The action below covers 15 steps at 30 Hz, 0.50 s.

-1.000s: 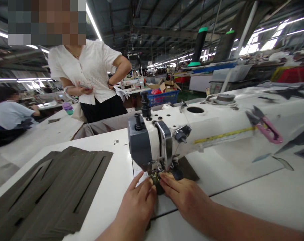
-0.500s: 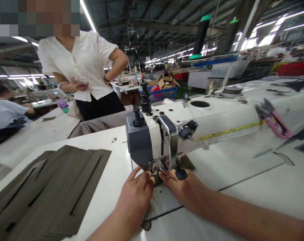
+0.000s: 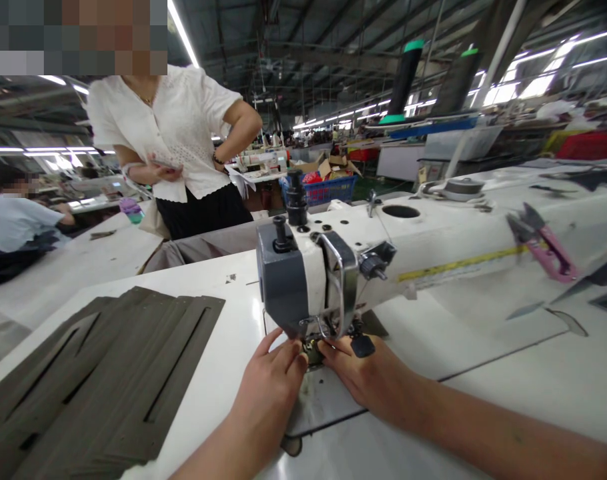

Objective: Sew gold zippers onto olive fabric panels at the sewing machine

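Just under the head of a white sewing machine (image 3: pixel 308 280), my left hand (image 3: pixel 273 380) and my right hand (image 3: pixel 378 373) face each other at the presser foot. A small piece of dark olive fabric (image 3: pixel 313 353) shows between their fingertips. The fingers of both hands are bent and closed, pressing its edges from either side. More dark fabric (image 3: pixel 376 325) lies flat behind the right hand. My fingers and the machine's parts hide most of the piece and the needle.
On the left of the white table lies a stack of dark olive fabric panels (image 3: pixel 133 360) with slits. Pink-handled thread snips (image 3: pixel 543 243) rest on the machine arm beside a yellow tape measure (image 3: pixel 458 265). A person in a white shirt (image 3: pixel 168 133) stands beyond the table.
The whole view has shifted slightly, so things appear a little farther right. Both hands stay at the presser foot with the fabric between them.
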{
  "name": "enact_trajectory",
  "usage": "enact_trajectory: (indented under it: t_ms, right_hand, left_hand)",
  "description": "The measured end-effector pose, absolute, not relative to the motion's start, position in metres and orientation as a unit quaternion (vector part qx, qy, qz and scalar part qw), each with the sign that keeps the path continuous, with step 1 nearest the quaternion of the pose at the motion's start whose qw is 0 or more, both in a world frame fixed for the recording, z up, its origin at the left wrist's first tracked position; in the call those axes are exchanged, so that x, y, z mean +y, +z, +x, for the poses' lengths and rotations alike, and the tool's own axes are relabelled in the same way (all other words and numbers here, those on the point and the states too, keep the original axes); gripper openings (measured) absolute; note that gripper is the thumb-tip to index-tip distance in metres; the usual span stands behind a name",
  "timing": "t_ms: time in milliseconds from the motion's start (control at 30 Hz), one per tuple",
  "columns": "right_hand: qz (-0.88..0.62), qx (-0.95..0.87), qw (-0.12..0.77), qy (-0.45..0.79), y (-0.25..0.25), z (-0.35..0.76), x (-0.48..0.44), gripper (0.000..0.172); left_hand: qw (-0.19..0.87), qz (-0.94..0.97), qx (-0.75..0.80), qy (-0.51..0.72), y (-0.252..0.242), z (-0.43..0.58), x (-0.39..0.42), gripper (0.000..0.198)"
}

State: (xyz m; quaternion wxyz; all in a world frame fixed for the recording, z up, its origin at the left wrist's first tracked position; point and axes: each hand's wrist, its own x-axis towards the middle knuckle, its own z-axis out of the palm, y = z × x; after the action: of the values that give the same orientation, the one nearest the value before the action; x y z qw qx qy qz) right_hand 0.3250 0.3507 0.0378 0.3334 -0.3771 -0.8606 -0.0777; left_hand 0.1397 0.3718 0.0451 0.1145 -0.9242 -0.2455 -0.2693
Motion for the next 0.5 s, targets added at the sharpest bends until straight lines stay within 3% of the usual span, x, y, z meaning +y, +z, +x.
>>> enact_trajectory:
  t_ms: [233, 367, 500]
  right_hand:
    - [-0.391, -0.855, 0.333, -0.072, 0.033, 0.321, 0.351, 0.03]
    - [-0.406, -0.86, 0.303, -0.06, 0.036, 0.332, 0.352, 0.013]
    - [-0.519, -0.803, 0.244, -0.164, 0.042, 0.348, 0.344, 0.01]
  left_hand:
    - [0.135, -0.921, -0.256, -0.26, 0.043, 0.142, 0.372, 0.024]
    - [0.13, -0.922, -0.25, -0.267, 0.042, 0.139, 0.375, 0.022]
    - [0.096, -0.916, -0.281, -0.269, 0.051, 0.138, 0.366, 0.017]
